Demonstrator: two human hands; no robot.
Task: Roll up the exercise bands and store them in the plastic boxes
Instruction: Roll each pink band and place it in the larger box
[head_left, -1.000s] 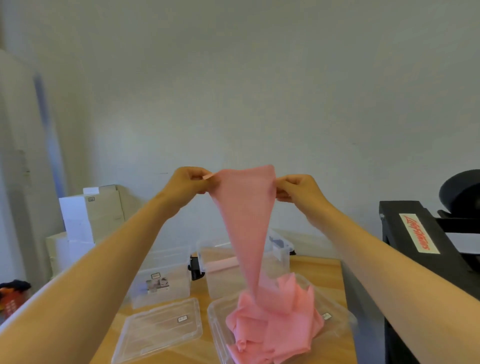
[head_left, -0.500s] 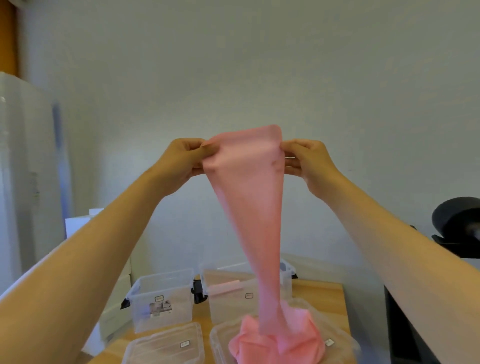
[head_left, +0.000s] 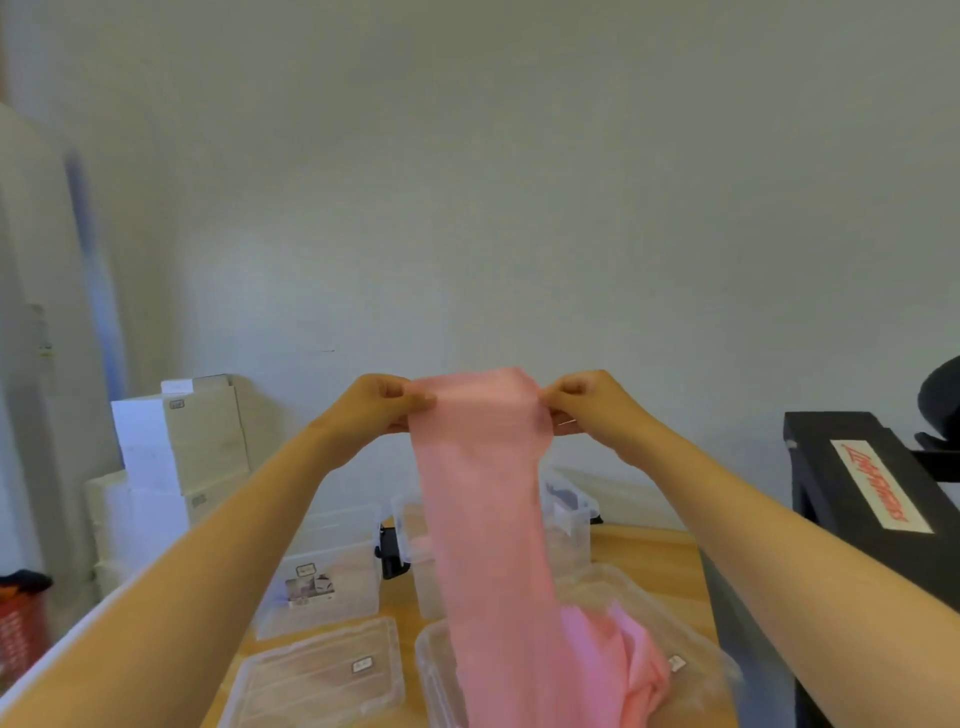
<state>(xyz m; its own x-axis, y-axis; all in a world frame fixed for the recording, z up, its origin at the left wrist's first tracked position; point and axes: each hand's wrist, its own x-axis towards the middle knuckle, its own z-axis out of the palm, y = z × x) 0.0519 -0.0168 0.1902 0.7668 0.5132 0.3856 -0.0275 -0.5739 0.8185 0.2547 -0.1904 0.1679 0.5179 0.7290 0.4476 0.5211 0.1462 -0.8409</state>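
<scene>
While the strip hangs unrolled, white cartons (head_left: 176, 441) stand at 9 o'clock and an open plastic box (head_left: 332, 566) sits on the table (head_left: 649, 551) at 7 o'clock of the hands. Left hand (head_left: 376, 408) pinches the top left corner of the pink exercise band (head_left: 483, 493); right hand (head_left: 587, 402) pinches the top right corner. Band drops toward 6 o'clock, tail bunched on a clear lid (head_left: 696, 623). Risks: the thin stretchy strip slips out of one pinch, or the crumpled lower end makes the roll start skewed. Dragging the tail may shift the lid. Black machine (head_left: 857, 483) at 3 o'clock.
</scene>
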